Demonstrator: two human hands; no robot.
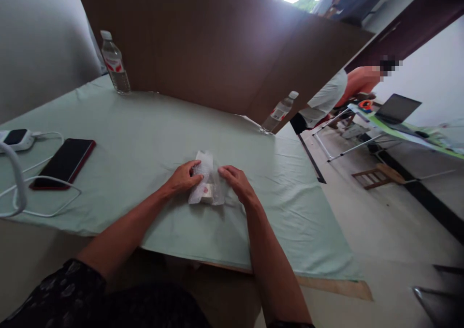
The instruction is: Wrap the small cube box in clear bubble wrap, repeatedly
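Observation:
A sheet of clear bubble wrap (206, 166) lies on the green cloth in front of me, partly folded around a small pale box (207, 192) with a reddish mark. My left hand (183, 177) grips the wrap's left side, thumb and forefinger pressing on it. On the other side, my right hand (234, 178) has its fingers bent together and pinches the wrap's right edge. The box's upper part is covered by the wrap, and some of my right fingertips are hidden.
A brown cardboard panel (188, 42) stands behind, with water bottles at its left (115, 64) and right (281, 112). A phone (65, 163), white cable and white device (16, 138) lie left on the cloth-covered table (145, 120). Right are another table, a laptop (397, 109), a stool (380, 174) and people.

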